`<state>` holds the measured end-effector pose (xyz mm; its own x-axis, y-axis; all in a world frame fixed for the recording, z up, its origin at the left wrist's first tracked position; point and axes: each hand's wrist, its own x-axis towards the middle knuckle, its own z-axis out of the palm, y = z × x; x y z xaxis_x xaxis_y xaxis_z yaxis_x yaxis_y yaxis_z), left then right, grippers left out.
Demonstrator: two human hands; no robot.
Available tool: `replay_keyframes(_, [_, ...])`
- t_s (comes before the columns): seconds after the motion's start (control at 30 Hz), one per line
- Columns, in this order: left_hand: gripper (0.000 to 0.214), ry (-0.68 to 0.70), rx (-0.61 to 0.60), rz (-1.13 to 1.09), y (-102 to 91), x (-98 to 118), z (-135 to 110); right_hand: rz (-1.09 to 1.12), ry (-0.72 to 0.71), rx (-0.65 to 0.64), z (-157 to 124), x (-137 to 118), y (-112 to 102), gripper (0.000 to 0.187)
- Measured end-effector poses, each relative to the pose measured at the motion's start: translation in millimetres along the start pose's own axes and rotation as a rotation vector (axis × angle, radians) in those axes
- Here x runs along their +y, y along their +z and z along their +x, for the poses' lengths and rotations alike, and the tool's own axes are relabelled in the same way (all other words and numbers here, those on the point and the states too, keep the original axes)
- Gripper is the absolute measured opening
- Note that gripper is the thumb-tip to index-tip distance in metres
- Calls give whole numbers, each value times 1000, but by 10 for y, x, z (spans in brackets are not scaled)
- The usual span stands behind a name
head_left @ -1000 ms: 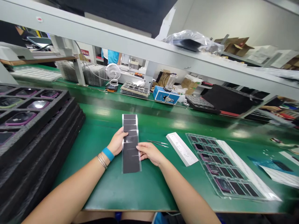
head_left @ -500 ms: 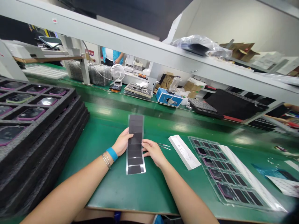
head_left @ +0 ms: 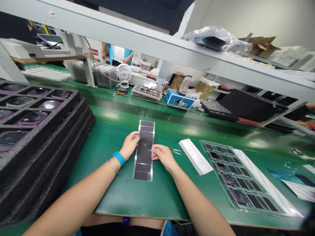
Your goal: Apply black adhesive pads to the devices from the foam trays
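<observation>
A long clear strip of dark rectangular film pieces (head_left: 144, 154) is held up over the green table, its lower end toward me. My left hand (head_left: 131, 144) pinches its left edge, thumb on the front. On the opposite edge, my right hand (head_left: 163, 156) grips it between thumb and fingers. Just beyond the right hand lie metal tweezers (head_left: 175, 151), partly hidden behind that hand. To their right rests a shallow white box (head_left: 195, 157) with small bits on it. Further right is a clear plastic tray (head_left: 236, 177) with dark rectangular pieces and a few purple-edged ones in its pockets.
Stacked black foam trays (head_left: 61, 111) with purple-rimmed parts rise at the left. Along the back stand a white fan (head_left: 123, 72), a blue device (head_left: 179, 99) and stacked clear trays (head_left: 105, 78). A grey shelf beam (head_left: 157, 44) crosses above. A person (head_left: 120, 55) stands behind.
The strip has tilted, its top swinging slightly right and its sheen shifting. My left thumb has moved toward the strip's left edge. Both hands keep their hold; the view has shifted a little.
</observation>
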<state>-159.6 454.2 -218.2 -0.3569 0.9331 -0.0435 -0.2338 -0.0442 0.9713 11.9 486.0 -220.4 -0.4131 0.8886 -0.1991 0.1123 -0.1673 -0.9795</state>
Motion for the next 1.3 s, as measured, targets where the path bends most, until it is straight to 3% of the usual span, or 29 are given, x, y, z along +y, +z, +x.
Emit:
replay_keyframes(0.13, [29,-1,29,27,-53,-3,40,0,-2,20,27,14,-31,34])
replay_keyframes(0.57, [41,-44,-52,-38,-71,19,23,20,4,6,31,-6,-62,28])
replay_keyframes(0.83, [27,-20,-61,-46,-75,13,45,23,27,3,51,15,-68,28])
replay_keyframes(1.3, [26,12,-70,25,-42,4,24,48,-81,89,65,-3,-96,29])
